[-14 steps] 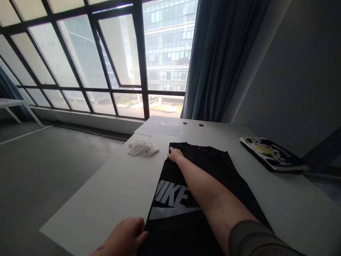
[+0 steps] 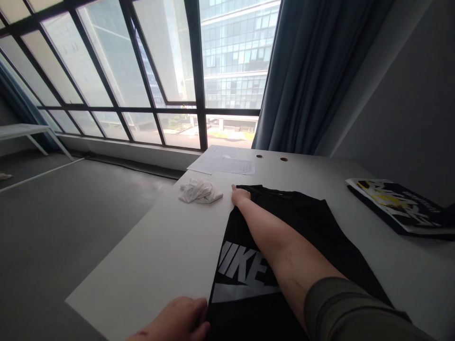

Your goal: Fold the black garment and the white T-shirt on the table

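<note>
A black T-shirt [image 2: 245, 308] with grey NIKE lettering lies folded on the white table, its collar toward the window. My right hand [image 2: 241, 195] reaches across to the shirt's far left corner; its fingers are closed on the cloth there, partly hidden behind the hand. At the near left edge of the shirt, my left hand [image 2: 183, 318] is closed with thumb and fingers pinching the fabric. My right forearm covers part of the print.
A crumpled white cloth [image 2: 199, 191] lies left of the shirt on the white table [image 2: 159, 251]. Papers [image 2: 223, 161] are at the far end, near two round holes. A black, white and yellow package [image 2: 401, 203] lies at right. Windows and a blue curtain [image 2: 305, 80] stand behind.
The view has shifted, so the table's contents appear farther right. My right hand has moved slightly at the shirt's far left corner; my left hand keeps its hold on the near edge.
</note>
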Tool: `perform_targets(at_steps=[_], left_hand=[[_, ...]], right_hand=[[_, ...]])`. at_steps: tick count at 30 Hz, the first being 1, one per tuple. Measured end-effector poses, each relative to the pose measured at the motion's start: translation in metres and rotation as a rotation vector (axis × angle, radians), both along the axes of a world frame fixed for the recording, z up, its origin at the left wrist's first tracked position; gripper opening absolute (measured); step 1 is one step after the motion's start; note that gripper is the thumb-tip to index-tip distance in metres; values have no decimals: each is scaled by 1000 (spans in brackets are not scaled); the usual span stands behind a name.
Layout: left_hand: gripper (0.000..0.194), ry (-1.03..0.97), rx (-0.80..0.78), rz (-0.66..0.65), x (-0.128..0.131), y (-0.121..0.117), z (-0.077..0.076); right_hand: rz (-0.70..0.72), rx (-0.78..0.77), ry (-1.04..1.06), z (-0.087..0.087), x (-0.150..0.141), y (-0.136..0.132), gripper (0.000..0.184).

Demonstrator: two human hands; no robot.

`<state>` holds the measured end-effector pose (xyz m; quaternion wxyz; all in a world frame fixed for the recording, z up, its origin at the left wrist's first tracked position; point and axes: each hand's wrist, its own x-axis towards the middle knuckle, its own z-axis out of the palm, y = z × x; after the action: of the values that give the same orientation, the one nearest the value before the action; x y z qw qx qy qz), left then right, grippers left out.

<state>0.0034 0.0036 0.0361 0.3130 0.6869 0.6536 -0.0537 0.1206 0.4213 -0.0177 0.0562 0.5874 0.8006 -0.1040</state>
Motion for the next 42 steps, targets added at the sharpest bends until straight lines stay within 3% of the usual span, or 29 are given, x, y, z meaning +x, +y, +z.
perform_targets(at_steps=[4, 10, 16, 21, 28, 30, 34, 39, 42], left_hand=[[2, -68, 38, 48, 3, -8, 5], [13, -196, 182, 81, 0, -13, 20], [14, -284, 281, 25, 20, -17, 40], [17, -258, 323, -93, 48, -18, 43], [12, -77, 254, -371, 78, -6, 19], [13, -5, 315, -416, 85, 0, 11], [17, 26, 504, -375, 95, 13, -15], [66, 46, 743, -421, 96, 24, -62], [73, 86, 824, -386, 95, 23, -80]], right_hand=[[38, 64, 19, 2, 1, 8, 36], [57, 128, 89, 18, 22, 18, 38], [20, 163, 166, 34, 75, 26, 38], [-17, 155, 202, 29, 129, 20, 46], [-62, 139, 229, -6, 165, -5, 48], [-85, 160, 240, -18, 168, -12, 54], [-92, 204, 282, -35, 170, -20, 58], [-111, 242, 324, -42, 171, -20, 59], [-169, 268, 341, -38, 169, -12, 57]])
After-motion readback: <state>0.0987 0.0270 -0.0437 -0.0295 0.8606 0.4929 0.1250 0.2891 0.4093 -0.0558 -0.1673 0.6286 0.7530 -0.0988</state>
